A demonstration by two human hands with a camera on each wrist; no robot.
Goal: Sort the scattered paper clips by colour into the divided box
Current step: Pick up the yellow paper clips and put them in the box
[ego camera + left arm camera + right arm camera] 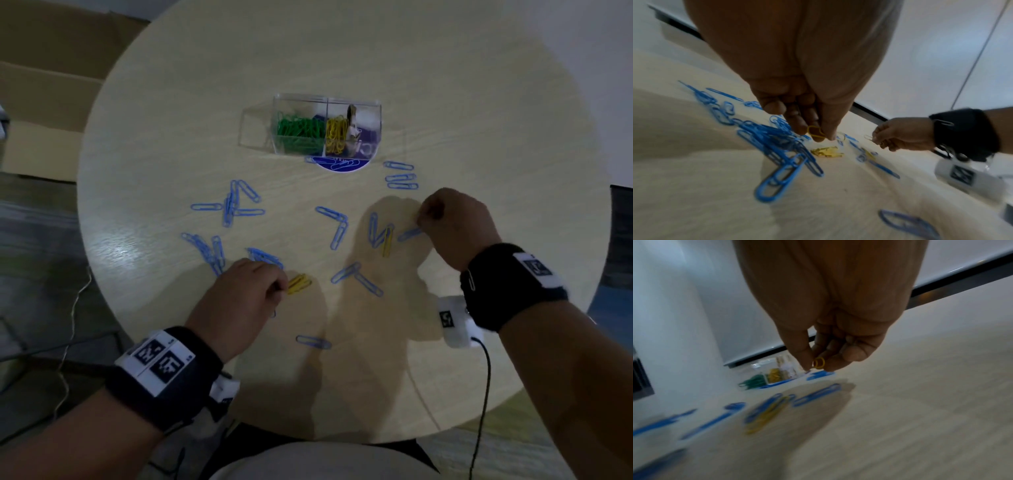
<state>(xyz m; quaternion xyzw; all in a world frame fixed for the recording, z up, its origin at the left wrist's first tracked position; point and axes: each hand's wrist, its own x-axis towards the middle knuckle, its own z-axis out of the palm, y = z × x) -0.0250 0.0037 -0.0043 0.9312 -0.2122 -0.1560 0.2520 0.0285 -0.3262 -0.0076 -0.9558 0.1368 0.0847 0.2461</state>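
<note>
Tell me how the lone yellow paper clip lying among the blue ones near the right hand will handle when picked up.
The yellow paper clip is thin bent wire, so probably very light and fairly stiff. It lies flat on the smooth table, so fingertips may slide it before lifting an end. It rests against a blue clip, so the two could snag and lift together.
</note>
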